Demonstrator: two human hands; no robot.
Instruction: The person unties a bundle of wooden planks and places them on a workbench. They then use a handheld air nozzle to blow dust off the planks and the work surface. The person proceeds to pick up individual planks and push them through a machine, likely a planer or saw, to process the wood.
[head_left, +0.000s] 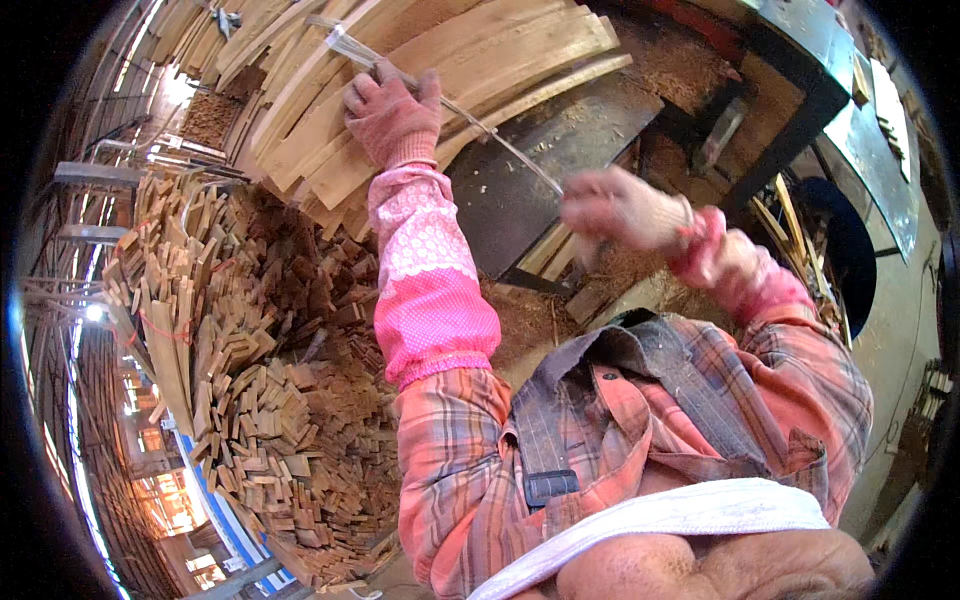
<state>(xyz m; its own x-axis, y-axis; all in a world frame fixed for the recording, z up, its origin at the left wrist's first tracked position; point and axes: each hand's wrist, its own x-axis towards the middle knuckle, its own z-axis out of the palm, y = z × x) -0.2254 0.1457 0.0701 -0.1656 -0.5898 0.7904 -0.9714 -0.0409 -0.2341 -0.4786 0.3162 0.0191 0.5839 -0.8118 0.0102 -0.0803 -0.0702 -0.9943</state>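
A pale cord (525, 157) runs slantwise across a stack of long, thin wooden boards (485, 50). My left hand (395, 115), in a pinkish knit glove, is at the boards with its fingers bent around the cord. Beyond that hand the cord widens into a clear, plastic-looking strand over the boards. Lower and to the right, my right hand (620, 210), also gloved, is closed on the cord's near end and slightly blurred. Between my hands the cord is taut. Pink sleeve covers (435, 310) are over my plaid sleeves.
Below the boards is a dark metal plate (560, 150). A large heap of short wood offcuts (255, 400) fills the left side. At the upper right stands a metal-topped machine table (800, 35), with sawdust beside it. A round dark opening or container (840, 250) lies at the right.
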